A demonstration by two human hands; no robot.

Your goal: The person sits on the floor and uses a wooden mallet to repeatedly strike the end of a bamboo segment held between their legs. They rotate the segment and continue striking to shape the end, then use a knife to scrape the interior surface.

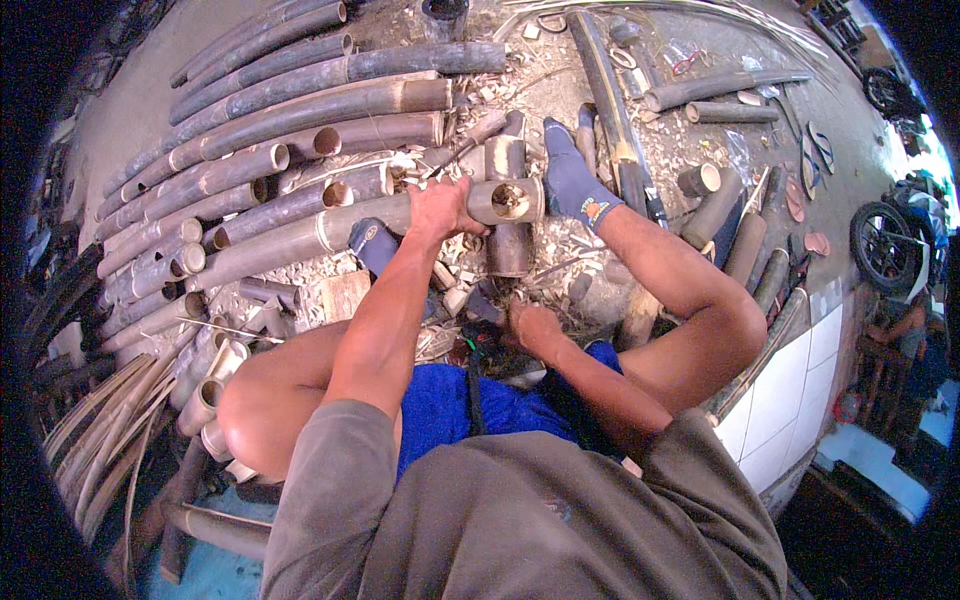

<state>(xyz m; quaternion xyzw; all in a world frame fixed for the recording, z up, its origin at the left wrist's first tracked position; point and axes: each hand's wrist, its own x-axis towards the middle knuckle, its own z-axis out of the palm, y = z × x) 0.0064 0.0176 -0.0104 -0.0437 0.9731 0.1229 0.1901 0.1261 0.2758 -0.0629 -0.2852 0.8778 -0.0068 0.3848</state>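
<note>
A long bamboo pole (285,242) lies across in front of me, with a hole (511,202) cut in its upper side near the right end. My left hand (440,207) is wrapped over it, a little left of that hole. Under the pole's right end sits a short, thick bamboo section (508,252). My right hand (535,330) is closed, low between my knees and nearer to me than the pole. What it holds, if anything, I cannot make out. Just beyond the pole lies a tool with a pale wooden handle (484,126) and a dark, narrow end.
Several bamboo poles (340,103) lie side by side at the far left. Wood chips (590,245) cover the ground around my socked feet (578,170). Split bamboo strips (110,430) are heaped at the near left. More bamboo pieces (745,245), sandals (812,160) and a motorcycle wheel (884,245) are rightward.
</note>
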